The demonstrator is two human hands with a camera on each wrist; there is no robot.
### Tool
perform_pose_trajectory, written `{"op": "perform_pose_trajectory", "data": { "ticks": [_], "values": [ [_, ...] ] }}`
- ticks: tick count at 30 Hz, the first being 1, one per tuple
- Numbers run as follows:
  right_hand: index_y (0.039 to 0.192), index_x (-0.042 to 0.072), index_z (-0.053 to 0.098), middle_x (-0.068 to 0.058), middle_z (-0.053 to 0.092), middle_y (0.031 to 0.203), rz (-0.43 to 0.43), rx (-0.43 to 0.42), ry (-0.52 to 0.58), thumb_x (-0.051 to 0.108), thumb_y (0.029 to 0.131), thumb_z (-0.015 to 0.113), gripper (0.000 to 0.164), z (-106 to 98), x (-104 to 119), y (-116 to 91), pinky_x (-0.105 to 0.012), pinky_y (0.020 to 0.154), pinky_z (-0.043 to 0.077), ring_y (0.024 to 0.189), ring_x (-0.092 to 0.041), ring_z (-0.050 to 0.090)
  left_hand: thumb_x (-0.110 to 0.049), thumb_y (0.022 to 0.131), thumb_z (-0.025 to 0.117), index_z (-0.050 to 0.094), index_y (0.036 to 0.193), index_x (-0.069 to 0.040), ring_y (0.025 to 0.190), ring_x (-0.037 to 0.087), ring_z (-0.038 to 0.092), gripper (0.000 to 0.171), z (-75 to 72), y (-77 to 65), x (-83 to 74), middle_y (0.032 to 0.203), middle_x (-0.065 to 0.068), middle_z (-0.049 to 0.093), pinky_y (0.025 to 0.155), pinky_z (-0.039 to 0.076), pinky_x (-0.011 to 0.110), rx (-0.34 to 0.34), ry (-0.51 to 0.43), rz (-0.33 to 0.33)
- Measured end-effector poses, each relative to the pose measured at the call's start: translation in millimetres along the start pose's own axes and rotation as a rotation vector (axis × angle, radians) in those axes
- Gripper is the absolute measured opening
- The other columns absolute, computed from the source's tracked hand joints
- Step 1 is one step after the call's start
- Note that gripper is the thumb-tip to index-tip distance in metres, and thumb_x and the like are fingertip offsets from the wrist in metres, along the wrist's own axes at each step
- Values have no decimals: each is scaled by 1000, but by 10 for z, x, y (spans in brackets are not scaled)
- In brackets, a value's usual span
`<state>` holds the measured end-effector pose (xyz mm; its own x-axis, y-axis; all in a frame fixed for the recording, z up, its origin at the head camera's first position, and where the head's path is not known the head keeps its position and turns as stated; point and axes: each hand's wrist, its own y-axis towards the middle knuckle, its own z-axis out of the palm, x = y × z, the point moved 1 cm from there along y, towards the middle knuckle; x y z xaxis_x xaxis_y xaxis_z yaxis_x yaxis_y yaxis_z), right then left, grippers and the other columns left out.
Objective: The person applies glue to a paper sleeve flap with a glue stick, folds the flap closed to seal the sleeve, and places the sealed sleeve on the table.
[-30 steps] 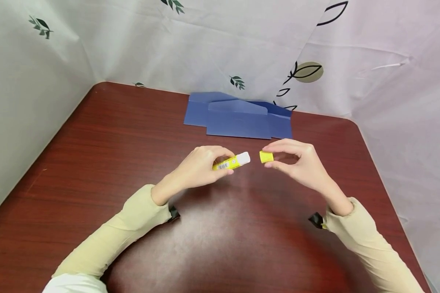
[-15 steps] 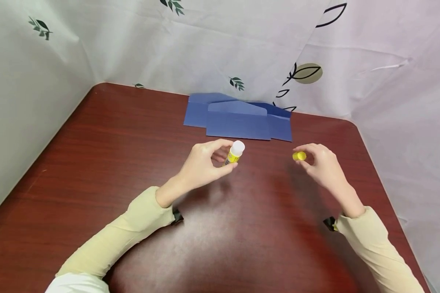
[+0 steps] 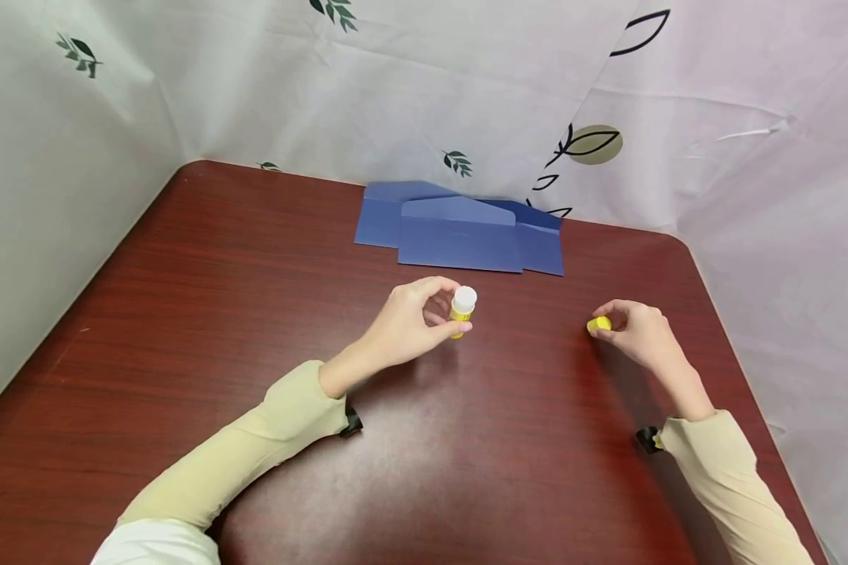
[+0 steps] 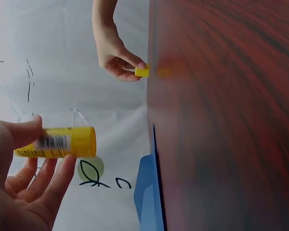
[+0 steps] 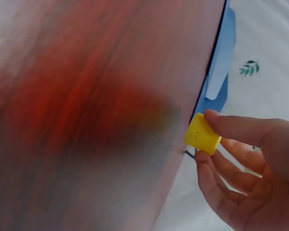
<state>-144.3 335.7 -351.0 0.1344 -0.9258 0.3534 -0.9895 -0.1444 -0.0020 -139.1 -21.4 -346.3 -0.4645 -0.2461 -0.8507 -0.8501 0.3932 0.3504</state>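
A yellow glue stick (image 3: 461, 312) with a white top is held by my left hand (image 3: 411, 326) above the middle of the table. Thumb and fingers pinch its barrel, and the white end points up toward the head camera. In the left wrist view the barrel (image 4: 58, 143) shows a barcode. Off to the right, my right hand (image 3: 643, 333) pinches the small yellow cap (image 3: 597, 324) between thumb and fingertips, low over the table. The right wrist view shows the cap (image 5: 203, 134) tilted; whether it touches the table I cannot tell.
Several blue envelopes (image 3: 459, 243) with raised flaps lie overlapping at the back of the dark red wooden table (image 3: 254, 259). White curtains (image 3: 381, 94) with leaf prints hang behind and at both sides of the table.
My right hand has carried the cap away from the glue stick, to the right and down toward the table. My left hand has turned the glue stick from lying sideways to white end up.
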Motion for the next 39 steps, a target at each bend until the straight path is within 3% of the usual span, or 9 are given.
{"op": "perform_pose_trajectory", "data": {
  "ticks": [7, 10, 13, 16, 20, 24, 27, 31, 39],
  "values": [
    [100, 5, 70, -10, 70, 82, 22, 53, -21, 14, 82, 73, 20, 72, -86, 41, -32, 65, 44, 74, -22, 61, -9, 73, 81, 65, 102, -2, 80, 15, 66, 33, 18, 23, 8, 95, 8, 66, 70, 56, 17, -71, -7, 52],
    [102, 5, 69, -14, 70, 88, 20, 58, -25, 14, 82, 74, 22, 80, -83, 49, -39, 69, 47, 79, -27, 62, -9, 72, 81, 67, 102, -2, 79, 17, 69, 33, 19, 25, -5, 96, 8, 69, 70, 57, 19, -78, -8, 50],
    [106, 3, 68, -20, 68, 101, -22, 5, -29, 11, 79, 77, 30, 76, -21, 51, -52, 80, 46, 93, -37, 59, -11, 72, 82, 70, 100, -4, 76, 16, 71, 31, 34, 25, -25, 93, 7, 71, 69, 57, 22, -80, -20, 32],
    [109, 2, 67, -22, 65, 110, -107, -121, 7, 11, 77, 79, 36, 85, 138, 57, -56, 90, 40, 105, -42, 53, -13, 71, 83, 71, 98, -6, 71, 12, 71, 31, 57, 29, -45, 90, 6, 72, 68, 58, 23, -79, -59, -4],
    [111, 11, 69, -9, 68, 111, -203, -251, 156, 18, 82, 76, 30, 111, 493, 38, -33, 90, 43, 106, -24, 55, -15, 71, 85, 70, 100, -8, 70, 8, 70, 33, 85, 58, -84, 90, 4, 72, 68, 58, 23, -83, -122, -23],
    [112, 19, 70, 3, 70, 109, -306, -285, 312, 19, 84, 75, 29, 135, 870, -16, -15, 89, 42, 107, -5, 57, -14, 72, 84, 68, 100, -7, 71, 9, 70, 34, 109, 102, -114, 91, 5, 71, 69, 58, 23, -100, -176, 4],
    [112, 18, 69, 2, 70, 108, -364, -271, 421, 14, 78, 80, 36, 164, 1098, -40, -16, 95, 41, 106, 0, 58, -12, 73, 83, 67, 101, -6, 76, 10, 69, 33, 105, 116, -125, 94, 6, 70, 70, 58, 24, -126, -195, 29],
    [111, 12, 68, -2, 70, 106, -371, -254, 540, 7, 67, 87, 48, 227, 1305, -31, -20, 94, 46, 101, 2, 60, -9, 74, 82, 67, 104, -5, 85, 11, 66, 34, 86, 120, -126, 100, 6, 69, 73, 58, 24, -161, -205, 34],
    [101, -7, 66, -9, 69, 95, -364, -393, 723, -12, 63, 82, 42, 215, 1599, -65, -19, 77, 55, 81, 2, 64, -6, 76, 80, 66, 106, -3, 78, 16, 70, 33, 69, 146, -121, 101, 10, 67, 77, 58, 29, -176, -325, -22]
  ]
}}
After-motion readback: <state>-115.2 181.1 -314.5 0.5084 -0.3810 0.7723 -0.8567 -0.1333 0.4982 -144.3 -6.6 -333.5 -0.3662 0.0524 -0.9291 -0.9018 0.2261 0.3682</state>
